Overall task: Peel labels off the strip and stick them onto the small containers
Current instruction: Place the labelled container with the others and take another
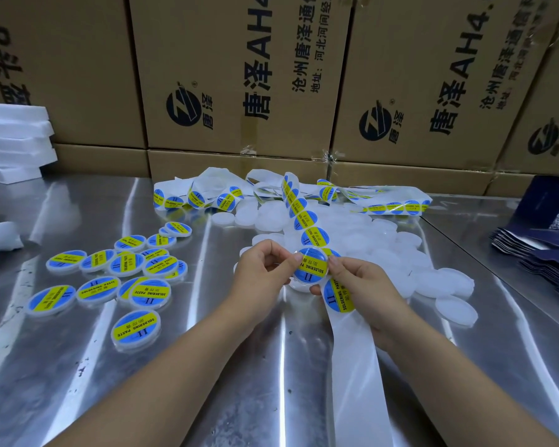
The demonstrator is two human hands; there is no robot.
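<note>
Currently held: 1 labelled container [311, 267], pinched at its rim by left hand [265, 272] and right hand [360, 280], above the worktop [207, 350].
Strip [304, 221]: laid lengthwise away from the body, passing under the right hand, judged nearer its next label [338, 296].

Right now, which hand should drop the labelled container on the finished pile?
Likely left. The left hand pinches the container, and the finished pile lies on its side; the right hand sits over the label strip.

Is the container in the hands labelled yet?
Labelled: a blue-and-yellow label covers the container, which the left hand and right hand pinch.
</note>
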